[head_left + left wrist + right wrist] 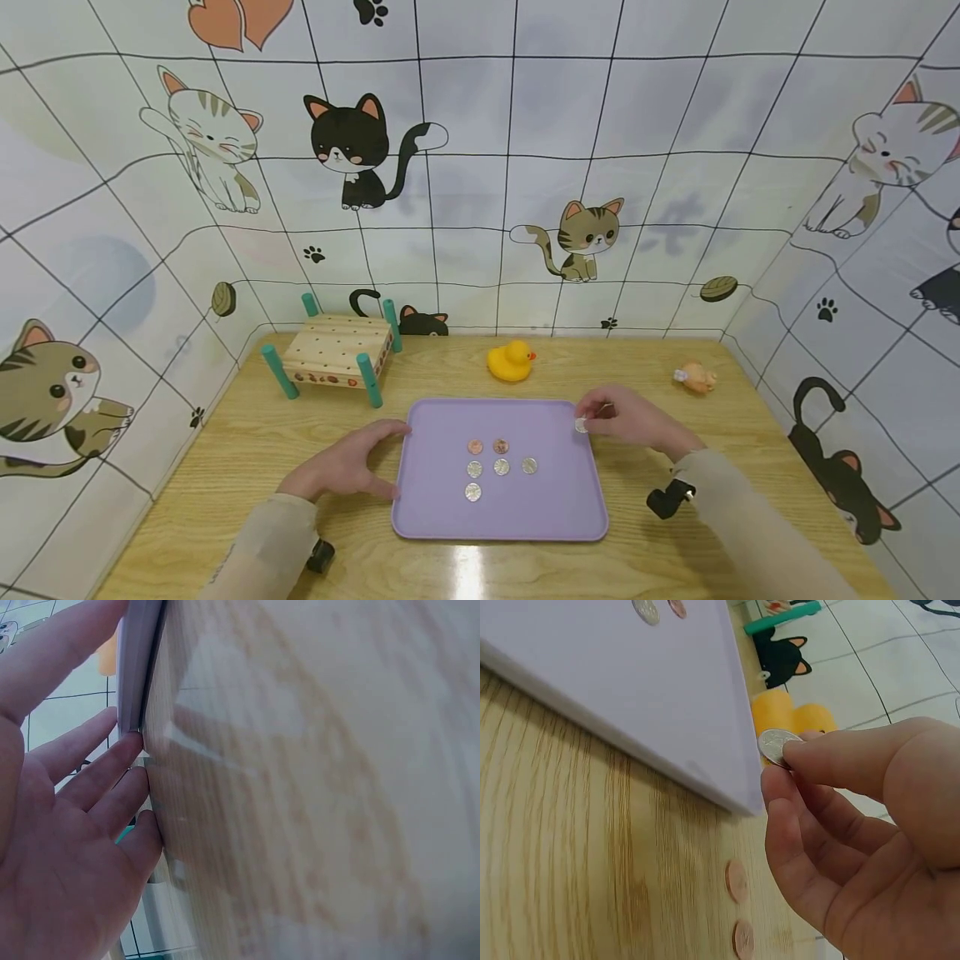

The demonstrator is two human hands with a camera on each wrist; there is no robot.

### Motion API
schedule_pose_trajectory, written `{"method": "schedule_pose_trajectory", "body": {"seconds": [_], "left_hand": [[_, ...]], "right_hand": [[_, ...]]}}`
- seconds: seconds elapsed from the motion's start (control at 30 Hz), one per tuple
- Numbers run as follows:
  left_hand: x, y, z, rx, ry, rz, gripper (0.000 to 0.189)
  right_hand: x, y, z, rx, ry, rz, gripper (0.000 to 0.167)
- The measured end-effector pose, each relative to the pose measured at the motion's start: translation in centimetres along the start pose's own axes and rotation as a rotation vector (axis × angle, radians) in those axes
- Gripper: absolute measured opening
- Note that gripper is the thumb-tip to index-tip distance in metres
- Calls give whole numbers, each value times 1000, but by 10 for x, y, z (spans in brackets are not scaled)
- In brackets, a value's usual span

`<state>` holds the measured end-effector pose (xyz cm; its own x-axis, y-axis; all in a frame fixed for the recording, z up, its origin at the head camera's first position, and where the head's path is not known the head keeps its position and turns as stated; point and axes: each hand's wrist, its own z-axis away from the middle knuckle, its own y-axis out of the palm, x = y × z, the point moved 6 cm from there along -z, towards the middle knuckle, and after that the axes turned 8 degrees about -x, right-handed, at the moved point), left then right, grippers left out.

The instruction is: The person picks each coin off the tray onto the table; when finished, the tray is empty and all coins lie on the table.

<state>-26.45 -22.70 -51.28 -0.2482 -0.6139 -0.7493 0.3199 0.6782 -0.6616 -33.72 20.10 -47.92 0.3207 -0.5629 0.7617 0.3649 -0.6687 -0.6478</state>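
A purple tray [540, 508] lies on the wooden table, with several silver coins [501, 467] and two copper coins [475, 447] on it. At the tray's left edge, my left hand [348, 462] rests with its fingers extended, thumb and fingertips touching the rim. Over the tray's upper right corner, my right hand [630, 419] pinches a silver coin [775, 746] between thumb and fingertips. Beside the tray, two more copper coins [736, 880] lie on the table in the right wrist view; in the head view the right hand hides them.
A yellow rubber duck [511, 362] sits behind the tray. At the back left stands a small wooden pegboard stand [337, 343] with green legs. A small orange-tan toy figure [697, 378] lies at the back right. Cat-patterned cloth walls [480, 192] enclose the table's back and sides.
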Motion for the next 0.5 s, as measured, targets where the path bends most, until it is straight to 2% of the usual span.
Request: {"method": "schedule_pose_trajectory", "body": {"seconds": [0.27,0.5], "left_hand": [[-1,-1,1,-3,11,-11,95],[1,0,-1,-2,6,-5,95]], "right_hand": [[-14,-15,17,-39,-3,-33,11],[-29,-17,22,-36,39,11,15]]}}
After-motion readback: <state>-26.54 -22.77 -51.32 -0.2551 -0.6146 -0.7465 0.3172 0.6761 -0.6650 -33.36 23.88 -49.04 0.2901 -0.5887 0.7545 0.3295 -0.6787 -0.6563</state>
